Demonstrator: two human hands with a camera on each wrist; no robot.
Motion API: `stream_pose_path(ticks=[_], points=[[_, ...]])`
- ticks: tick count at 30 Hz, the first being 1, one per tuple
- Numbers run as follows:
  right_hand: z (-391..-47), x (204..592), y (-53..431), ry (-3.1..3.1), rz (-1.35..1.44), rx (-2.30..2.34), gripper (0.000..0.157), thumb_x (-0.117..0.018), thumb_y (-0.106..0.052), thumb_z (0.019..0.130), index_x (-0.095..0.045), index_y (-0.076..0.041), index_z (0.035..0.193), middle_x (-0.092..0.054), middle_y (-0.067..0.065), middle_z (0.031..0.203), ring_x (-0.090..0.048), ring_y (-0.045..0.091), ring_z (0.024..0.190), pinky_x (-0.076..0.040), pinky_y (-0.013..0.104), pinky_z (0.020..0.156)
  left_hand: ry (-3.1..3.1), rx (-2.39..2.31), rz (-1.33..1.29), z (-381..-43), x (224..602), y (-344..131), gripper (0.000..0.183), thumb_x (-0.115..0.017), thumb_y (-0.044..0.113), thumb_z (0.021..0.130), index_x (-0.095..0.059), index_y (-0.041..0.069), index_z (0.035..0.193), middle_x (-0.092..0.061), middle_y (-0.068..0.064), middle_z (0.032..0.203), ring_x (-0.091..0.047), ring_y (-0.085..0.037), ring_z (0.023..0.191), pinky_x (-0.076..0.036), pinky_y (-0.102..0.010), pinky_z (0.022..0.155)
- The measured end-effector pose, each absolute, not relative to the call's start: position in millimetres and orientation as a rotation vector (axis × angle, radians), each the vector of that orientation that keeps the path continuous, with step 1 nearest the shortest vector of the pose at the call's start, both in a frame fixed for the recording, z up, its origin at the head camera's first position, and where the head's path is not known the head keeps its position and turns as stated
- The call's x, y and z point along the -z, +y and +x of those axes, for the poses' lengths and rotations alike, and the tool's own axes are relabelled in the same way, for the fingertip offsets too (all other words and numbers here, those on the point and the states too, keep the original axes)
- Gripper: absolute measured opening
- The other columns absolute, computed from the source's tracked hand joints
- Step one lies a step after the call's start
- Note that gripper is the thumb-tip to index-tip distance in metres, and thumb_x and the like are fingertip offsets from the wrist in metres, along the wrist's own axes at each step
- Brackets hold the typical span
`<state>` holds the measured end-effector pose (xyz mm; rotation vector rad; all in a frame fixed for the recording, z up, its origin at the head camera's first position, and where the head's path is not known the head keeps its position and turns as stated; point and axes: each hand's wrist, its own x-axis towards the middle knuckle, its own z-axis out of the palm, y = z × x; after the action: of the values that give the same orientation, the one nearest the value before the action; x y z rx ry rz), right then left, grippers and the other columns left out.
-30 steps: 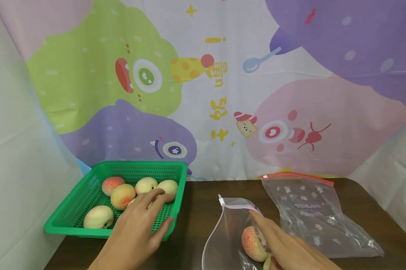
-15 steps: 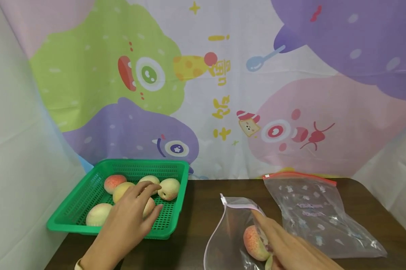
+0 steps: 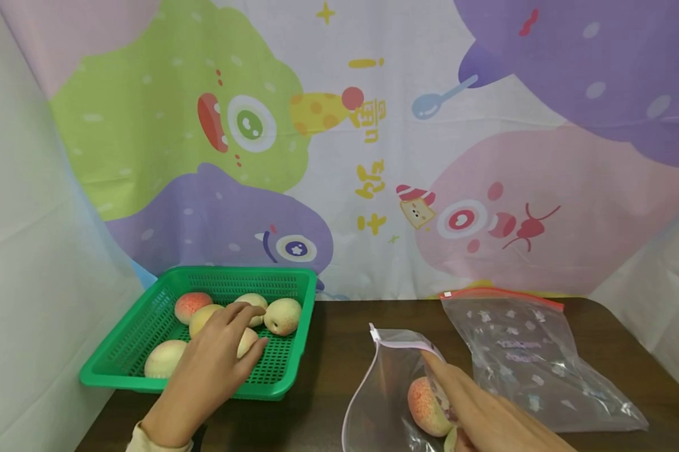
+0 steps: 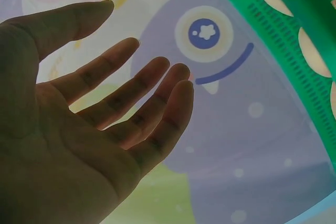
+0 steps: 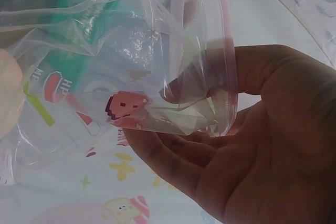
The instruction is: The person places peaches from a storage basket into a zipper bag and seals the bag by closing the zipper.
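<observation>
My left hand [image 3: 212, 358] is over the green basket [image 3: 113, 382], its fingers reaching above a peach [image 3: 248, 342] that it partly covers. In the left wrist view the palm [image 4: 79, 145] shows with fingers loosely bent and apart, holding nothing. At the front right my right hand [image 3: 481, 408] holds a clear zip bag [image 3: 370, 405] by its mouth. The right wrist view shows the thumb inside the bag and the fingers outside, pinching the film near the pink zip edge [image 5: 229, 77]. A red-and-yellow peach [image 3: 426, 407] is inside this bag.
Other peaches lie in the basket, among them a red one [image 3: 193, 307] and pale ones [image 3: 283, 316] [image 3: 161, 360]. A second clear bag [image 3: 531, 358] with a red zip lies flat at the right on the dark wooden table [image 3: 328, 351]. A printed cloth [image 3: 339, 251] hangs behind.
My left hand has drawn back to the left and nearer, uncovering the pale peach at the basket's right side. The right hand and its bag stay in place; the head view has shifted slightly.
</observation>
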<state>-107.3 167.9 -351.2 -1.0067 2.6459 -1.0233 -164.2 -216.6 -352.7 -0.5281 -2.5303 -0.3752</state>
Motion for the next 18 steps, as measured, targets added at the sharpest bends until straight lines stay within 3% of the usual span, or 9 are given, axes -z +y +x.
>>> stream_pose_path(ticks=[8,18], points=[[-108.0,350.3,169.2,2.631,-0.968,1.003,0.094,-0.071,-0.041,0.089,-0.010,-0.032,0.160,-0.044,-0.014,0.088,-0.049,-0.004,0.061,-0.041,0.019,0.049,-2.581,0.408,-0.484,-169.1,357.3,-221.3,0.033,-0.078,0.012,0.084,-0.067,0.006,0.114,-0.065,-0.012,0.115,-0.063,-0.031,0.103,-0.054,-0.049,0.079],[-108.2,351.3,168.6,2.627,-0.976,1.013,0.094,-0.072,-0.032,0.090,-0.009,-0.032,0.160,-0.044,-0.013,0.089,-0.048,-0.005,0.060,-0.040,0.018,0.048,-2.619,0.441,-0.448,-176.3,362.8,-228.1,0.035,-0.077,0.013,0.085,-0.066,0.005,0.117,-0.065,-0.014,0.117,-0.062,-0.034,0.107,-0.052,-0.053,0.085]])
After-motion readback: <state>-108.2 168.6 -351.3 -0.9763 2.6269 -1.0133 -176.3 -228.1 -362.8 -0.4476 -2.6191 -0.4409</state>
